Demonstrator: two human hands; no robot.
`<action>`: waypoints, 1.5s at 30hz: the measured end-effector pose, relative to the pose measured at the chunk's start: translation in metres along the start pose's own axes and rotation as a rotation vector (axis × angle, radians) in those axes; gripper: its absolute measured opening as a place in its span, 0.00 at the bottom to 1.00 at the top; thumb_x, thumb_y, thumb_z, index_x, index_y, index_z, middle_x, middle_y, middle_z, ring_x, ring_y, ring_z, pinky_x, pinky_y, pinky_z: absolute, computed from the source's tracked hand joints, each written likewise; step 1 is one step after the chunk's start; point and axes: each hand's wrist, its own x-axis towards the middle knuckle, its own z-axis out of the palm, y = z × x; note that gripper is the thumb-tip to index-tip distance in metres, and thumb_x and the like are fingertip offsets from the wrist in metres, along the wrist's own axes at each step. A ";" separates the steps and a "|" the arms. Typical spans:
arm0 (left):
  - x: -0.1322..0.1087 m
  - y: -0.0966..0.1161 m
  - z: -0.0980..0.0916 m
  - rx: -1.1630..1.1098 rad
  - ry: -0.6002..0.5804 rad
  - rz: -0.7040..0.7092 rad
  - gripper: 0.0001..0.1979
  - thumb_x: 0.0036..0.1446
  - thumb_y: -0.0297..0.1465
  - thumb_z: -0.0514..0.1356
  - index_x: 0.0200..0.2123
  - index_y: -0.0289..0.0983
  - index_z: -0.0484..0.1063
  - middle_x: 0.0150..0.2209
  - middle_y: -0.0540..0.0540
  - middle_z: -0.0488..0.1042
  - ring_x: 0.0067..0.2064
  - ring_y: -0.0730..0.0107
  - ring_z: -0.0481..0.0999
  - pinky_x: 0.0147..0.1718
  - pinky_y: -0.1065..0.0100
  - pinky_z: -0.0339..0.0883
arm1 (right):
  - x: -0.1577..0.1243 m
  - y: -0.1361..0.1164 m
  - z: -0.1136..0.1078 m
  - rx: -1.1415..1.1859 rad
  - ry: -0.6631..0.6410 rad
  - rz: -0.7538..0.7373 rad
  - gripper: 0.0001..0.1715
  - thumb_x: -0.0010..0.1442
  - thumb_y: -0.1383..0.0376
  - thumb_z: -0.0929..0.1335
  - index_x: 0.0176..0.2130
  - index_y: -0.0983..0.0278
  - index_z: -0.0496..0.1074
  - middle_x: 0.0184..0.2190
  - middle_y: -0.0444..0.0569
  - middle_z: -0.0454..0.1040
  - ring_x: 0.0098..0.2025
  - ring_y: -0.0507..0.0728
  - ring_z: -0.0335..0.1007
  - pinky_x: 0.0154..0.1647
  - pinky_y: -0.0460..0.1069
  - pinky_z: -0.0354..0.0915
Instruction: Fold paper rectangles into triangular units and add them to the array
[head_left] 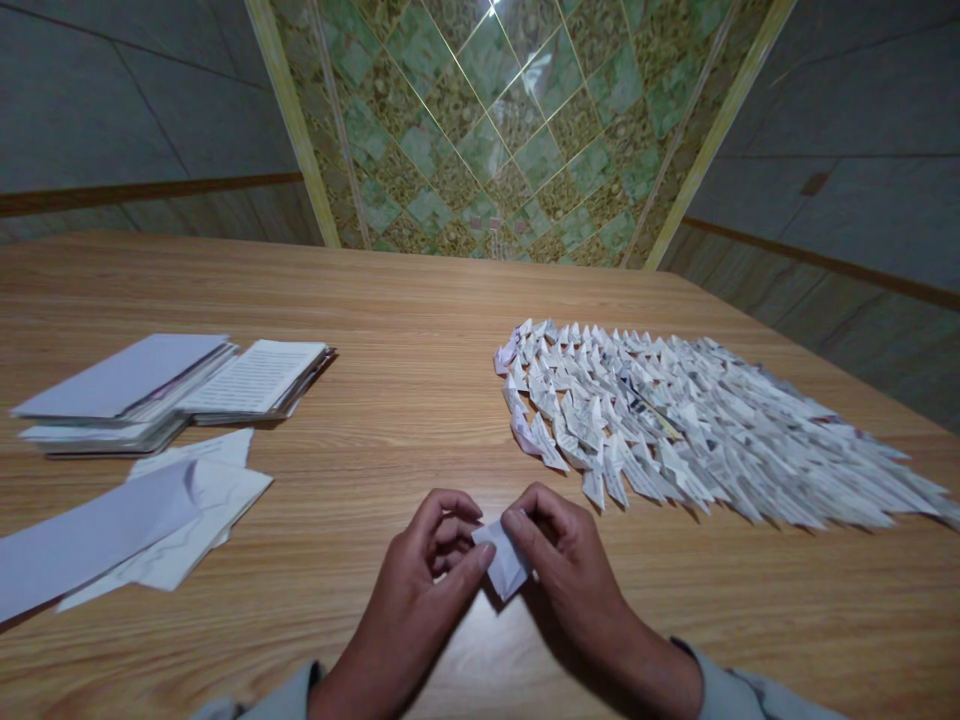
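A small folded piece of white paper (507, 568) is held just above the wooden table, near its front edge. My left hand (431, 570) pinches its left side, the thumb lying on top and the other fingers curled behind. On the opposite side, my right hand (566, 555) grips the upper right part of the paper between thumb and bent forefinger. Creases run toward the lower point of the folded paper. Beyond my right hand, many folded paper boats (637, 420) stand packed together in rows, some with print on them.
At the left, a stack of paper (127, 375) lies beside a pile of printed sheets (259, 378). Loose sheets (202, 520) and a long white strip (90, 535) lie nearer me. The wooden table (390, 370) reaches back toward a tiled wall (495, 130).
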 end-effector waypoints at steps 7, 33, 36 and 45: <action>-0.001 0.002 0.004 0.030 -0.054 0.019 0.07 0.57 0.31 0.63 0.27 0.37 0.71 0.25 0.52 0.70 0.28 0.72 0.68 0.28 0.73 0.62 | 0.000 0.002 -0.002 0.018 0.029 -0.003 0.18 0.67 0.54 0.65 0.30 0.62 0.66 0.25 0.41 0.65 0.27 0.53 0.61 0.27 0.47 0.59; 0.007 -0.001 0.003 -0.058 0.125 -0.003 0.08 0.52 0.29 0.67 0.33 0.38 0.70 0.30 0.51 0.75 0.32 0.70 0.74 0.31 0.72 0.67 | 0.001 -0.001 0.001 0.053 -0.032 0.064 0.18 0.60 0.62 0.69 0.50 0.62 0.67 0.34 0.44 0.72 0.35 0.55 0.68 0.36 0.49 0.64; 0.009 0.000 -0.001 -0.071 0.146 -0.006 0.09 0.51 0.30 0.68 0.34 0.38 0.70 0.31 0.50 0.77 0.34 0.68 0.75 0.32 0.71 0.67 | 0.001 -0.002 -0.003 -0.033 0.107 0.005 0.12 0.61 0.59 0.69 0.43 0.62 0.69 0.32 0.44 0.70 0.35 0.55 0.66 0.36 0.49 0.64; 0.013 0.002 -0.003 -0.301 0.213 -0.076 0.24 0.46 0.34 0.73 0.45 0.39 0.67 0.30 0.51 0.81 0.33 0.66 0.79 0.35 0.69 0.70 | -0.004 -0.008 0.006 -0.159 0.018 -0.021 0.09 0.58 0.60 0.71 0.30 0.63 0.73 0.25 0.44 0.71 0.29 0.54 0.65 0.30 0.48 0.59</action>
